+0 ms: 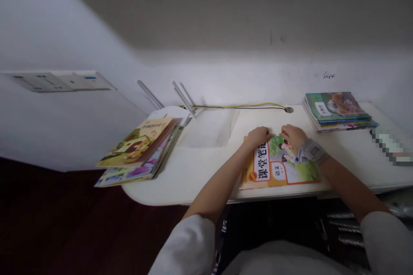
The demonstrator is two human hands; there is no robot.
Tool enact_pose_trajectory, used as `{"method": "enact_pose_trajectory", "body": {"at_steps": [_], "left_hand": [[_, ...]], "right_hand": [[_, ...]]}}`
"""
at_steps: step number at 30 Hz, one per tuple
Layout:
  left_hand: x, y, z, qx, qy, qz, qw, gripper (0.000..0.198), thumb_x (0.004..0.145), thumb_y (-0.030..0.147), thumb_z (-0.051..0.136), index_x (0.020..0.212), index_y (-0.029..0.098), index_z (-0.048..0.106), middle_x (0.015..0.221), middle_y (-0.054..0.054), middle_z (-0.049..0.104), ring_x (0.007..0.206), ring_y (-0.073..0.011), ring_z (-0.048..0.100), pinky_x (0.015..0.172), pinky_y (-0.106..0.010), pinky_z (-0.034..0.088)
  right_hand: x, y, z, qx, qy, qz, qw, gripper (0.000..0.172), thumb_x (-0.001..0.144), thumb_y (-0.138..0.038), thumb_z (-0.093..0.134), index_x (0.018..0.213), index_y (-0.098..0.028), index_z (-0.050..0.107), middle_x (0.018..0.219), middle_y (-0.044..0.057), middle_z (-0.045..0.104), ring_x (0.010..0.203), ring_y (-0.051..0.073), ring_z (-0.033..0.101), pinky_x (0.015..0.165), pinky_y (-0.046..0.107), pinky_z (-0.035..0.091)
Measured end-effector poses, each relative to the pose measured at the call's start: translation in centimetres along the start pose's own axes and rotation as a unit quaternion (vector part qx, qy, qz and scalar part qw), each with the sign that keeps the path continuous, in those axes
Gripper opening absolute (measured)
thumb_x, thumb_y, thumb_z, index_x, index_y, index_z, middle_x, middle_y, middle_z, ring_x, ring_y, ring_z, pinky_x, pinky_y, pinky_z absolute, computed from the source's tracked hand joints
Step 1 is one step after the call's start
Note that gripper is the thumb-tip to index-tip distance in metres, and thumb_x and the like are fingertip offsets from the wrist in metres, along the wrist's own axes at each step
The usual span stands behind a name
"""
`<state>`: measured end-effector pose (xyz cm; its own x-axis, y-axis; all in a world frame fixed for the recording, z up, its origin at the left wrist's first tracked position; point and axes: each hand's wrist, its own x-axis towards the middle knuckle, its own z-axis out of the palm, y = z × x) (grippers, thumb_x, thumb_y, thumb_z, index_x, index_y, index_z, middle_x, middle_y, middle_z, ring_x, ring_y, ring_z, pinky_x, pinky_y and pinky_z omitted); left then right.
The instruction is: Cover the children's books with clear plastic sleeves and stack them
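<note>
— at the near edge of the desk (200,167), what lay under the hands?

— a textbook (280,172) with an orange border, flat and face up, right of the middle, its near edge about level with the desk's rim. both hands were on its far edge.

— so which step did it look like?

— my judgement: settling or taking hold of the book at its far edge. it lay flat and no page was raised.

— how did the hands sit?

— the left hand (259,135) was on the far left corner, the right hand (293,134) just beside it toward the middle, nearly touching. both had the fingers curled down, knuckles up. forearms came in from near, angled toward each other, with a grey wristband (312,151) on the right wrist.

— were they gripping it?

— i couldn't tell. the fingertips were hidden under the knuckles, so whether they pinched the edge or only pressed on the cover didn't show.

— what would a move from there call for?

— fingertips hooked under the far edge, i'd say, and care for the stack of books (337,111) far right and the slanted pile (138,150) overhanging the left end.
</note>
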<state>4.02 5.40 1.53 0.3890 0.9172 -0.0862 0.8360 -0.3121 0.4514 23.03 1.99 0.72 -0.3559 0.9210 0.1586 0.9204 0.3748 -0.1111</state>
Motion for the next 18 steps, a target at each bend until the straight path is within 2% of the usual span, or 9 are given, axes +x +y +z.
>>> {"method": "enact_pose_trajectory", "body": {"at_steps": [4,8,13,16,18], "left_hand": [[-1.1,-1.3,0.4,0.058,0.022,-0.046,0.997,0.037,0.083,0.051,0.053,0.082,0.017,0.067,0.088,-0.014,0.068,0.085,-0.0284,0.063,0.071,-0.034,0.044],[-2.5,-3.1,0.5,0.099,0.057,-0.066,0.991,0.043,0.090,0.052,0.043,0.097,0.015,0.065,0.102,-0.017,0.064,0.093,-0.0298,0.063,0.073,-0.035,0.044],[-3.9,-4.6,0.6,0.190,0.117,-0.073,0.972,0.044,0.094,0.047,0.036,0.098,0.014,0.065,0.099,-0.015,0.063,0.096,-0.0286,0.060,0.071,-0.034,0.043],[-4.4,-4.5,0.7,0.226,0.123,-0.049,0.965,0.041,0.096,0.036,0.033,0.100,0.012,0.066,0.096,-0.018,0.064,0.097,-0.0294,0.059,0.074,-0.036,0.041],[-4.7,-4.2,0.8,0.231,0.120,-0.038,0.965,0.042,0.097,0.031,0.031,0.101,0.009,0.066,0.095,-0.019,0.065,0.095,-0.0298,0.060,0.075,-0.038,0.040]], "right_hand": [[-0.3,0.9,1.3,-0.039,0.006,0.042,0.998,0.028,0.093,-0.043,0.044,0.089,-0.020,0.061,0.090,0.007,0.065,0.078,0.017,0.059,0.059,0.028,0.031],[-1.3,2.3,1.7,-0.095,0.030,0.103,0.990,0.030,0.096,-0.037,0.037,0.092,-0.019,0.061,0.092,0.009,0.065,0.077,0.018,0.060,0.057,0.029,0.030],[-1.9,4.1,1.6,-0.126,0.026,0.162,0.978,0.030,0.095,-0.030,0.035,0.093,-0.017,0.062,0.089,0.012,0.065,0.072,0.020,0.060,0.056,0.030,0.031],[-2.2,3.9,1.0,-0.154,0.050,0.145,0.976,0.028,0.093,-0.024,0.037,0.094,-0.015,0.063,0.092,0.015,0.064,0.081,0.023,0.059,0.063,0.032,0.034],[-2.8,3.1,0.4,-0.164,0.072,0.094,0.979,0.027,0.091,-0.019,0.037,0.098,-0.014,0.063,0.100,0.017,0.063,0.093,0.027,0.056,0.072,0.035,0.037]]}}
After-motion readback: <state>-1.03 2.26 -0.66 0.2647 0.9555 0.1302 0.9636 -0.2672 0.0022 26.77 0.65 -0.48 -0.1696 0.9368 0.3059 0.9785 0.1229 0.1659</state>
